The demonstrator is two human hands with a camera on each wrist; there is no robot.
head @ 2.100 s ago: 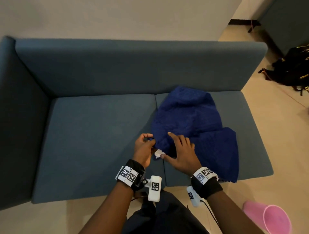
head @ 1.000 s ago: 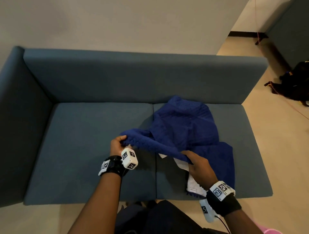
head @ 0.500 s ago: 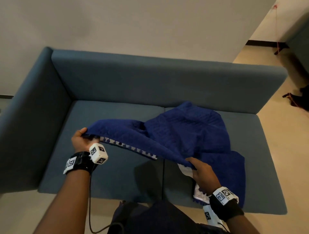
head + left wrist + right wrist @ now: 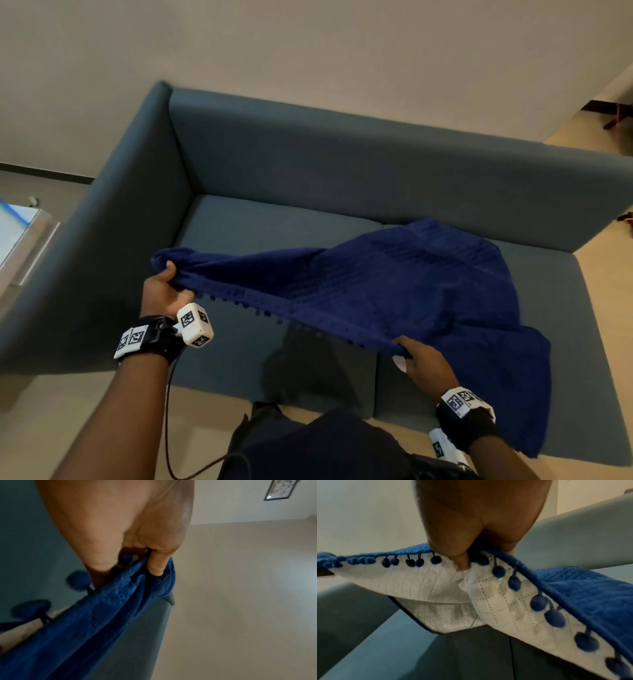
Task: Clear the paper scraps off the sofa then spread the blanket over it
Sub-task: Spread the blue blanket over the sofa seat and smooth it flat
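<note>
Spreading now, I judge: my left hand and right hand each pinch the blanket by its bobbled edge, held above the sofa, and next I must draw it leftward and lay it flat.

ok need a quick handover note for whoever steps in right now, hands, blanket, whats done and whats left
Left hand: grips the blanket by its left corner, held up over the left seat cushion.
Right hand: pinches the pom-pom front edge near the seam between the cushions, white underside showing at the grip.
Blanket: front edge stretched between the hands and lifted; the rest is bunched on the right cushion, one end hanging over the front.
Sofa: no paper scraps visible on the bare cushions; under the blanket cannot be seen.
Left to do: open the blanket out, lay it flat over the sofa, smooth it.
</note>
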